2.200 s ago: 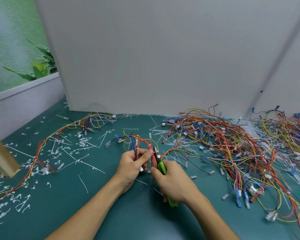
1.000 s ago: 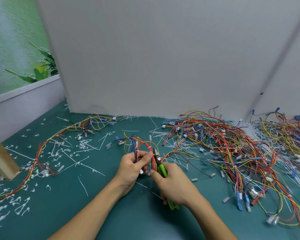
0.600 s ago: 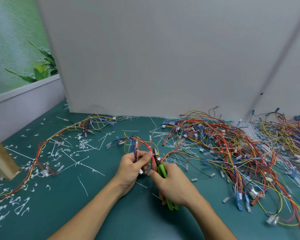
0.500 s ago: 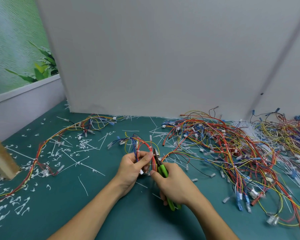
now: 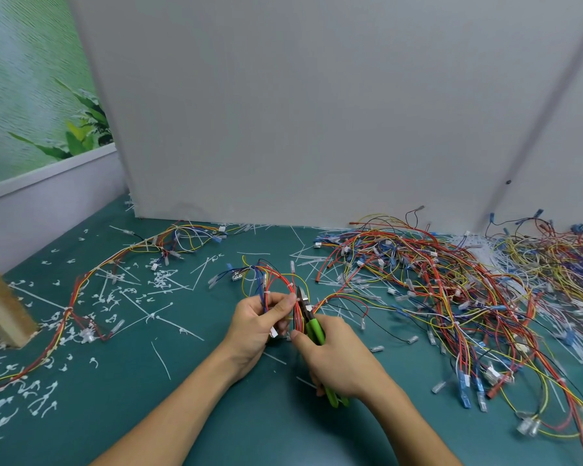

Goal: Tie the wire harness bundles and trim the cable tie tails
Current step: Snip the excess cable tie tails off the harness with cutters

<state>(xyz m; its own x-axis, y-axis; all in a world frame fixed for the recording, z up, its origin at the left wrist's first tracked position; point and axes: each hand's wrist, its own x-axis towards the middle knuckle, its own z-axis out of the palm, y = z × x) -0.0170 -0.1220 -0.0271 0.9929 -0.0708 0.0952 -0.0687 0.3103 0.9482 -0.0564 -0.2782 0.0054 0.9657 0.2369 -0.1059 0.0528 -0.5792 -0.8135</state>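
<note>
Two sets of fingers (image 5: 281, 307) work at the middle of the counter (image 5: 216, 415). Those of our left hand (image 5: 254, 327) curl round a small wire harness bundle (image 5: 276, 280) of red, blue and yellow wires, with the thumb pressed against the strands. Our right hand (image 5: 337, 359) wraps the green handles of the flush cutters (image 5: 314, 329). The cutters' dark nose points up and away from us and lies against the red wires just right of the left thumb; whether the blades have closed on anything we cannot tell. A white cable tie (image 5: 267, 293) rings the strands just above our left grip. Beyond the hands the bundle's free ends fan out, tipped with small white and blue connectors. To our left a tied harness (image 5: 78, 282) trails along the counter among scattered trimmed tails (image 5: 162, 279) and a few whole ties (image 5: 159, 311). To our right lies a large tangled pile of harnesses (image 5: 435, 287), reaching back to the grey panel (image 5: 317, 112) that stands upright behind everything. A wooden post (image 5: 0, 307) rises at the left edge.
</note>
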